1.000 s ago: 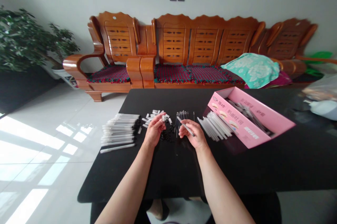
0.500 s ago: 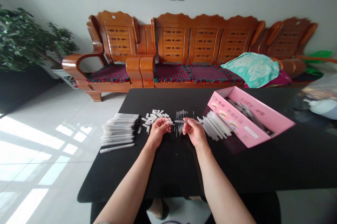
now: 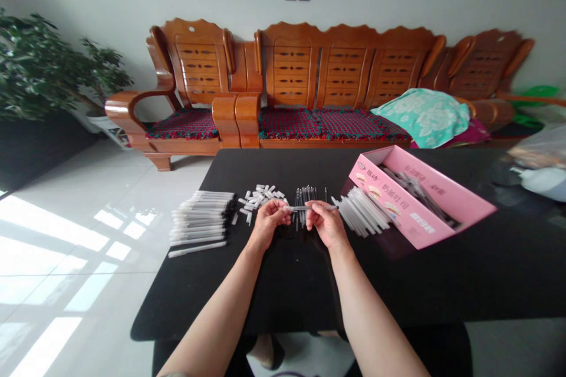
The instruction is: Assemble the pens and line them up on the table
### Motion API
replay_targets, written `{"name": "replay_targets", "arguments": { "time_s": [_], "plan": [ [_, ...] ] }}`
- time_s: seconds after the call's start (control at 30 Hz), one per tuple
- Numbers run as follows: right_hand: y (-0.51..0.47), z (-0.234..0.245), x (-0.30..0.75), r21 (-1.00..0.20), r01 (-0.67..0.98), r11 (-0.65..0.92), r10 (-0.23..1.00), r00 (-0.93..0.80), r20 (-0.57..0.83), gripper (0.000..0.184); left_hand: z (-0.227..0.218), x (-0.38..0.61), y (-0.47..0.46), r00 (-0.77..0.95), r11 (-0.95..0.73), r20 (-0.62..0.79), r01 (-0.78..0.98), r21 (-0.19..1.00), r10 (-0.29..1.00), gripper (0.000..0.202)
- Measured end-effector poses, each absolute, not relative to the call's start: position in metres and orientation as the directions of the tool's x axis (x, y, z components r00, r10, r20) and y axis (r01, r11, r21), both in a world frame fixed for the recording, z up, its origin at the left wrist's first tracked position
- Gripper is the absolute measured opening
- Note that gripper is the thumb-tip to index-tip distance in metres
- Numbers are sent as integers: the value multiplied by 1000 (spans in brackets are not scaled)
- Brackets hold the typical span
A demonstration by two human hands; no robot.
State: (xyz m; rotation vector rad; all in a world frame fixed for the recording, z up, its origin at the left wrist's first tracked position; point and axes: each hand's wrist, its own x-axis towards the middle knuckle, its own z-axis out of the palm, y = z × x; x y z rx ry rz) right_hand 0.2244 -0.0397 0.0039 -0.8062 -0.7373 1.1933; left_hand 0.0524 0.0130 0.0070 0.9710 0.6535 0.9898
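Note:
A slim pen (image 3: 302, 208) lies level between my two hands over the table. My right hand (image 3: 326, 225) is closed on its barrel in a pinch. My left hand (image 3: 269, 223) is closed at the pen's tip, pinching a small white pen cap (image 3: 286, 208) mostly hidden by the fingers. How far the cap covers the tip I cannot tell. Behind the left hand is a pile of loose white caps (image 3: 262, 195). Dark-tipped refills (image 3: 306, 193) lie in a row between the hands. Right of them are translucent empty barrels (image 3: 363, 213), and capped pens (image 3: 201, 219) are stacked at the left.
A pink box (image 3: 411, 206) holding dark, slim pieces stands on the black table (image 3: 300, 288) at the right. Beyond it, a plastic bag (image 3: 542, 153) rests at the far right. A wooden sofa (image 3: 292, 70) stands behind the table.
My hands have come closer together, and the pen tip now meets the fingers of my left hand, where a small gap showed before. The pen sits slightly lower.

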Motion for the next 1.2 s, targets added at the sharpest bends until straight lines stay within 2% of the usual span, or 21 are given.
{"name": "replay_targets", "arguments": {
  "time_s": [0.17,0.57,0.8,0.97,1.2],
  "plan": [
    [-41,6,223,-856,-492,159,975,214,58,17,5,51,12,484,224,-37,-335,915,874,33],
    [-39,2,225,-868,-471,155,973,226,50,18,4,50,14,503,167,-40,-209,964,864,38],
    [-38,-2,229,-840,-523,146,957,289,-14,18,6,61,3,412,-115,154,-117,986,898,31],
    [-39,-6,239,-826,-559,66,965,246,-90,15,15,65,-11,361,-354,329,2,935,872,22],
    [-36,-9,240,-776,-631,-25,953,220,-209,13,14,70,-18,325,-369,364,-47,928,873,24]
  ]
}}
